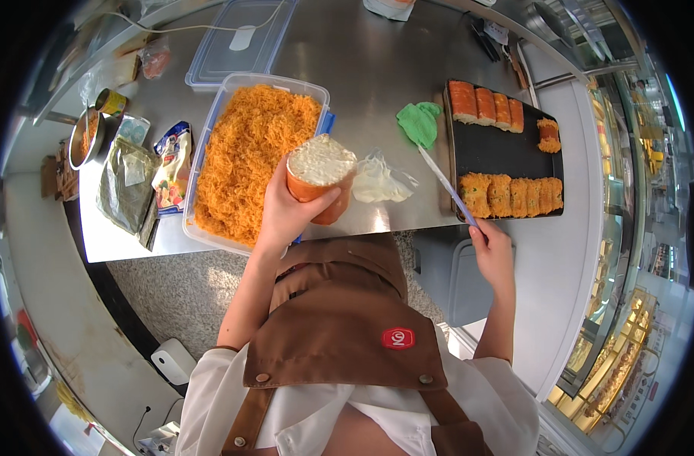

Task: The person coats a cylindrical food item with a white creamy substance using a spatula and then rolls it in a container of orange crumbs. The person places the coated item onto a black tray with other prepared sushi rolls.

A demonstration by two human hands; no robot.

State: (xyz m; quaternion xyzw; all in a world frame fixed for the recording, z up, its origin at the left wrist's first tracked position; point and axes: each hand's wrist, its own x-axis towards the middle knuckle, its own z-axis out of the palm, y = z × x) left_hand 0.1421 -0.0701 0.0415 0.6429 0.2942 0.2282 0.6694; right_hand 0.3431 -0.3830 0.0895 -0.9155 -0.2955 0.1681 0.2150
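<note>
My left hand (294, 208) grips a bread roll (324, 179) upright, its top end coated with a pale cream spread. Beneath and left of it stands a plastic tub (328, 94) heaped with orange shredded floss (250, 154). In my right hand (491, 251) is a purple-handled spreading knife (446, 181), its blade tip close to a crumpled green cloth (420, 122). Between the two hands lies a clear plastic bag (381, 179) with pale cream in it. Beyond the knife, a dark baking tray (506, 151) holds plain rolls (483, 107) at the back and floss-coated rolls (509, 195) at the front.
A translucent lid (227, 48) lies behind the tub. To the left are a printed food pouch (174, 168), a bag of dark sheets (127, 185), an open can (111, 101) and a metal bowl (86, 139). A grey bin (469, 279) stands under the steel table (341, 57).
</note>
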